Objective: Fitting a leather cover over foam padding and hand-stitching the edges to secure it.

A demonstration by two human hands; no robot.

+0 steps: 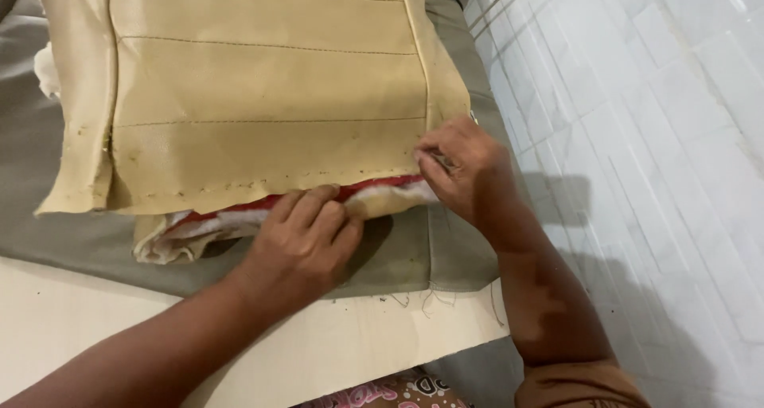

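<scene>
Head view: we pinch the tan stitched cover (pixel 263 89) at its near hem over the red-and-white padding (pixel 239 217), left hand (pixel 306 241) clenched, right hand (pixel 465 165) gripping the corner; soft, limp, light

**Count of things in view**

Two hands are showing: the left hand (pixel 306 237) and the right hand (pixel 461 169), both lying at the near edge of the work. One tan cover (pixel 263 89) is lying on top, and three stitched lines are running across its middle panel. One strip of red cloth (pixel 362 189) is peeking out under its edge, with one layer of white padding (pixel 223 225) beside it. One grey sheet (pixel 72 241) is spreading beneath, and one pale board (pixel 342 348) is sitting under that. One tiled floor (pixel 652 137) is showing on the right side.
</scene>
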